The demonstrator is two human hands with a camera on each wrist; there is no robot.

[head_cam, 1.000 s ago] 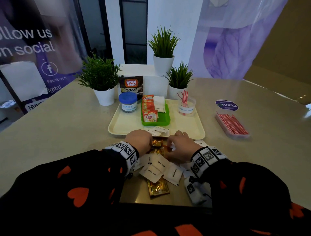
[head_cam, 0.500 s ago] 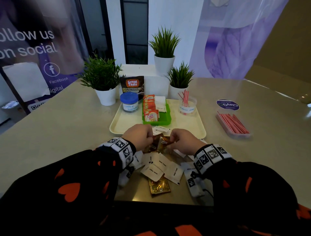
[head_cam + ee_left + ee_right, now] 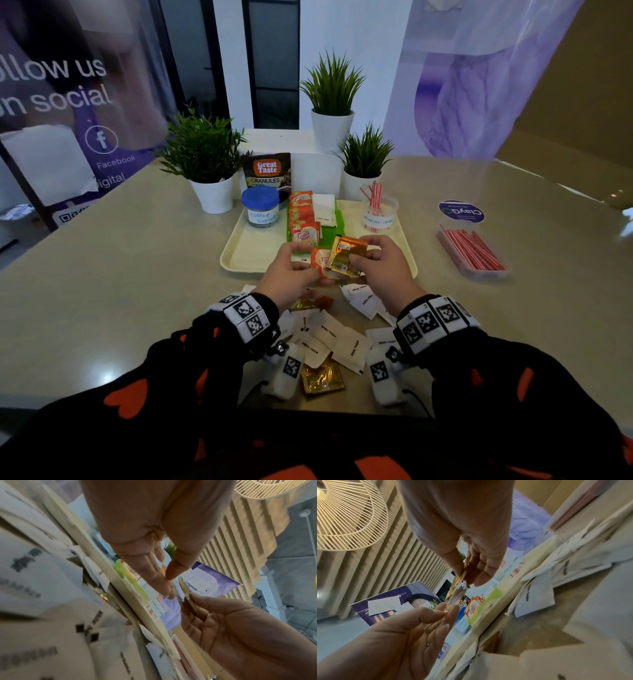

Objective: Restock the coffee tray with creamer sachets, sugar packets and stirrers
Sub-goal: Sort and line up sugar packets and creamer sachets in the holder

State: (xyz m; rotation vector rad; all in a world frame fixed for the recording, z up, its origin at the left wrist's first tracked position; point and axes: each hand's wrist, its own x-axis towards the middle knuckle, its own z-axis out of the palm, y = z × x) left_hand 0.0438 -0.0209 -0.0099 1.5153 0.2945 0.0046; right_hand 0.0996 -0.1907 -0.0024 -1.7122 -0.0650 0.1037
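Observation:
My left hand pinches an orange-and-white creamer sachet above the near edge of the cream tray. My right hand pinches a gold-backed creamer sachet that overlaps the first one. In the left wrist view the left hand's thumb and fingers close on a sachet seen edge-on. In the right wrist view the right hand pinches the sachets. On the tray a green bin holds creamer sachets and sugar packets. A stirrer cup stands beside it.
Loose white sugar packets and gold sachets lie on the table under my wrists. A box of red-striped stirrers sits to the right. A blue-lidded coffee jar, a granules pouch and potted plants stand at the back.
Both hands have risen from the pile on the table with creamer sachets in them and now hover over the tray's near edge.

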